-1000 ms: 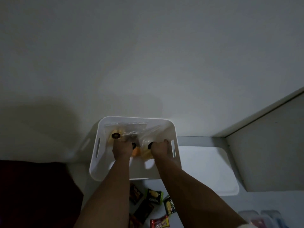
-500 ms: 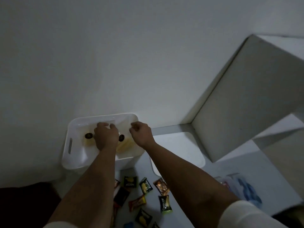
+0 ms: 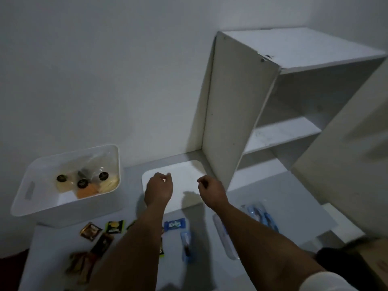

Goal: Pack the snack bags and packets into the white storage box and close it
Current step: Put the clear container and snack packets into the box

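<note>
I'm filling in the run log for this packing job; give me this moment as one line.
white storage box: open, clear bags inside | lid: flat beside box | hands: left, right empty above lid | packets: loose on table

Both bare forearms stretch forward, side by side. The left hand (image 3: 159, 191) and right hand (image 3: 212, 191) hang palm-down with fingers loosely curled, holding nothing, a gap between them.
</note>
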The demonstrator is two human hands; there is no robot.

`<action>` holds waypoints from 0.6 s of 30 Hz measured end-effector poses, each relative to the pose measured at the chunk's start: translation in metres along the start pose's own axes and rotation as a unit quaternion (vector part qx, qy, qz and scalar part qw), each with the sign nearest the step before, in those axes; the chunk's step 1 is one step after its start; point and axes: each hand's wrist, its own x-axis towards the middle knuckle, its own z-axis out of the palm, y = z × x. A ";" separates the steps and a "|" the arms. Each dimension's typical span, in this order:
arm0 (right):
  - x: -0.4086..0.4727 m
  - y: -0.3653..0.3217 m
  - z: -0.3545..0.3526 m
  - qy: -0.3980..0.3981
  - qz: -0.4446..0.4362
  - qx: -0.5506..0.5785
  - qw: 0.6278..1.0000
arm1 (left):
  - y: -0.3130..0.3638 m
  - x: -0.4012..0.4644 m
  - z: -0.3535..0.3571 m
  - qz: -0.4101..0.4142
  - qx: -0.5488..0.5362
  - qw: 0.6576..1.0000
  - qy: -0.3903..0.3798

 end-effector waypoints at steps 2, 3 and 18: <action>-0.006 0.042 -0.034 0.003 0.013 -0.013 1.000 | 0.004 -0.029 0.039 -0.021 0.023 0.999 -0.039; -0.008 0.062 -0.050 0.008 0.017 -0.022 1.000 | 0.004 -0.042 0.058 -0.030 0.027 0.998 -0.055; -0.044 0.253 -0.150 -0.062 0.285 -0.034 0.956 | -0.059 -0.153 0.199 -0.150 0.038 0.966 -0.206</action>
